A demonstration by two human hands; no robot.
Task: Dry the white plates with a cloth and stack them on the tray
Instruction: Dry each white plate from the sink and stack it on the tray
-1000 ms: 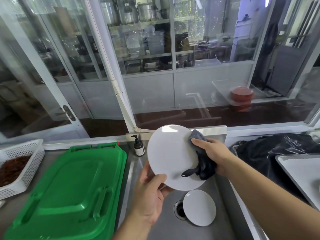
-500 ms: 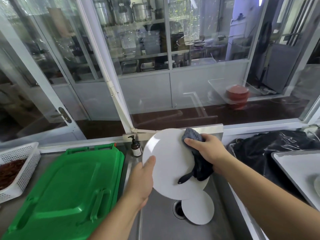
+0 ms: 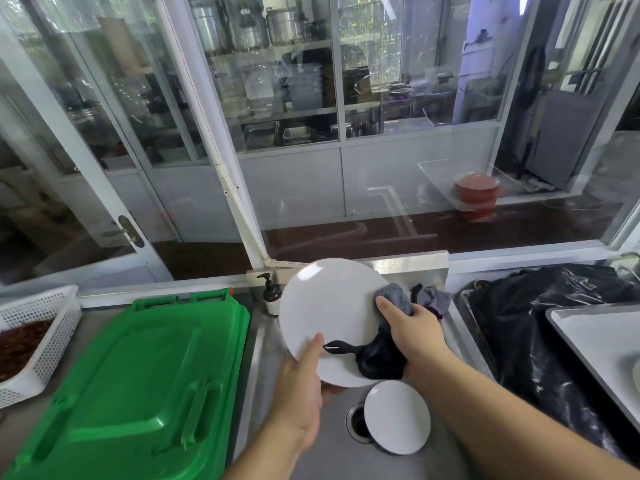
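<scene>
wiping a plate over the sink

my left hand (image 3: 300, 382) grips the lower edge of the plate (image 3: 329, 313), held tilted above the sink (image 3: 332, 455). my right hand (image 3: 414, 336) clutches the cloth (image 3: 381, 358) against its right rim. a second plate (image 3: 397, 418) lies in the sink; the tray (image 3: 595, 344) sits far right.

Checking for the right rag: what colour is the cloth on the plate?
Grey cloth with a black part hanging below, head view.
</scene>
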